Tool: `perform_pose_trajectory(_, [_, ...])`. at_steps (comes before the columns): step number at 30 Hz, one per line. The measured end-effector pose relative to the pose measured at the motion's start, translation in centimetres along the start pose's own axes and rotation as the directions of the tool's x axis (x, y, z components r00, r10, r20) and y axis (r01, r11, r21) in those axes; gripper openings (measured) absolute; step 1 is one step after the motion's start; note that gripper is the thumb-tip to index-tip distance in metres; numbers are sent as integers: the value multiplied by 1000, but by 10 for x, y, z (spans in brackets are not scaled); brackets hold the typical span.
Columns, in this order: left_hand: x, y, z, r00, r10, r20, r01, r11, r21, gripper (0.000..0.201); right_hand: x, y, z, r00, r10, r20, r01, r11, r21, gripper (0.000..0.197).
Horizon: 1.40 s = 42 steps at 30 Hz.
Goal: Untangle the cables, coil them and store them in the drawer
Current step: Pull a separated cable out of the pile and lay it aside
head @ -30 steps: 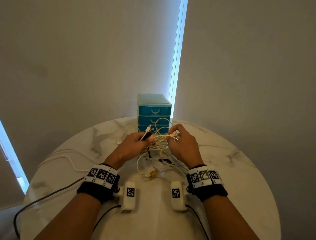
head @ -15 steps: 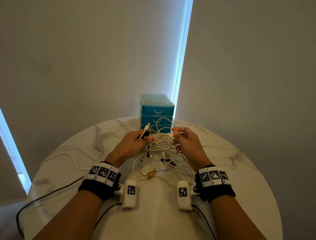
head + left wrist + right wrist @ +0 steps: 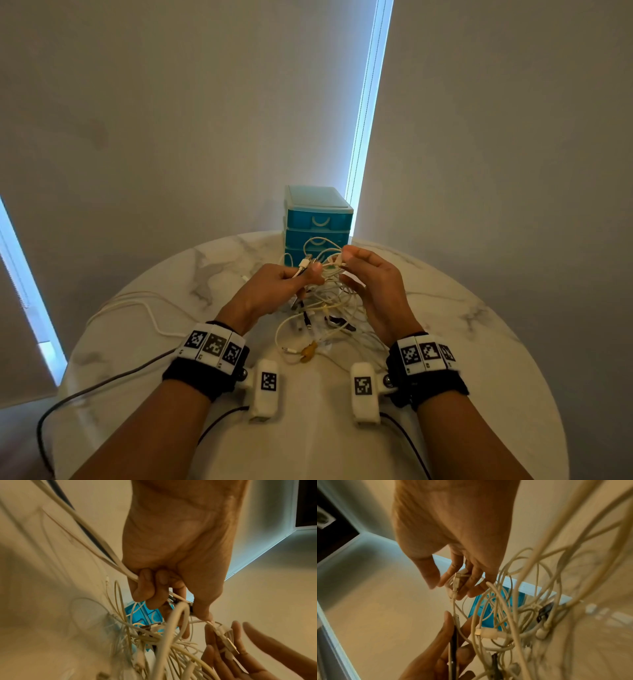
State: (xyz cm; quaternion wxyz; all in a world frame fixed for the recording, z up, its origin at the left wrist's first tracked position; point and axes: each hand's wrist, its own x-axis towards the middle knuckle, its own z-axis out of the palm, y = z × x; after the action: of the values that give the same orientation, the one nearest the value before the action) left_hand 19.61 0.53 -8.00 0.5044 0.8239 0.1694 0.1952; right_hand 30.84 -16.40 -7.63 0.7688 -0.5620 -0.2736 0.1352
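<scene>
Looking down from the head view, you had both hands raised over the cable tangle [image 3: 329, 308], which sat near the middle of the round marble worktop [image 3: 479, 342]. Your left hand [image 3: 274, 291] had its grip curled round a plug end and a few strands, probably to anchor the bundle. Your right hand [image 3: 373, 291] pinched a white connector [image 3: 334, 262] at the top of the tangle, likely to pull that one lead free. The blue drawer unit [image 3: 317, 222] stood at 12 o'clock from the tangle, just behind it at the far rim, all its drawers shut. One loose white lead [image 3: 150, 308] trailed off toward 9 o'clock. Bare worktop lay open at 3 o'clock and at 6 o'clock for laying out coils.

At the left wrist view, your fingers [image 3: 145, 586] were closed round a thick white cable [image 3: 96, 547], with the thumb pressing a dark-tipped plug.

At the right wrist view, your thumb and fingertips [image 3: 452, 574] were only partly closed, nipping a slim white plug [image 3: 456, 582] between them; loops [image 3: 513, 601] hung at 4 o'clock from it, so a straight pull could tighten a knot.
</scene>
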Motion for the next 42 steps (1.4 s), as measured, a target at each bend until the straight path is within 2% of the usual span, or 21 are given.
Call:
perform_pose_trajectory(3, [2,-4,1,999,14,-32,-16,998,-57,45,0,1,1,998,41,-52,-40,999,27,31])
perform_pose_trajectory(8, [3,-8,0,997,-22,-80,15,996,-91,46,2,3,0,996,21,-84,-22,1000,-16,31])
perform_pose_trajectory(12, [4,-1,0,997,-29,-78,19,992,-126,38,3,1,0,994,94,-48,-86,987,137,23])
perform_pose_trajectory(15, [2,-6,0,998,-22,-51,17,996,-91,29,5,-1,-5,987,155,-39,-135,939,317,12])
perform_pose_trajectory(18, [0,-11,-5,996,-63,-61,58,996,-75,23,9,-9,-21,977,185,-103,-101,834,542,20])
perform_pose_trajectory(21, [-1,-10,-11,992,-97,-76,90,992,-86,27,10,-15,-33,981,158,-110,-69,821,567,22])
perform_pose_trajectory(23, [-1,-12,-12,985,-74,-153,64,996,-67,38,10,-15,-34,984,149,-96,-71,829,555,26])
perform_pose_trajectory(24, [0,-13,-13,972,-53,-231,46,998,-35,45,10,-15,-32,985,146,-91,-75,839,540,30])
perform_pose_trajectory(27, [2,-12,-18,873,4,-488,-6,1000,-4,50,9,-16,-23,990,118,-77,-67,876,478,33])
perform_pose_trajectory(28, [3,-9,-21,860,0,-510,-37,997,-61,51,8,-16,-21,992,106,-73,-61,884,463,32])
perform_pose_trajectory(30, [2,2,-22,908,-29,-418,-84,965,-249,61,5,-16,-17,994,90,-64,-51,888,457,32])
perform_pose_trajectory(32, [-1,12,-18,963,-40,-268,-65,926,-372,71,3,-17,-12,995,81,-57,-44,881,472,32])
perform_pose_trajectory(34, [-3,20,-11,985,-26,-170,-49,906,-420,79,1,-18,-7,997,66,-46,-36,877,478,32])
perform_pose_trajectory(37, [-5,26,-5,989,-6,-146,-67,870,-488,86,-4,-20,0,999,47,13,-49,932,359,29])
perform_pose_trajectory(38, [-4,26,-6,988,-10,-151,-75,832,-549,89,-6,-20,4,997,56,45,-66,959,276,28])
perform_pose_trajectory(40, [-1,25,-11,991,-12,-134,-89,691,-718,96,-10,-17,12,993,75,92,-83,993,86,25])
perform_pose_trajectory(42, [0,24,-18,991,14,-132,-119,546,-830,91,-13,-12,19,989,77,123,-69,996,-64,23])
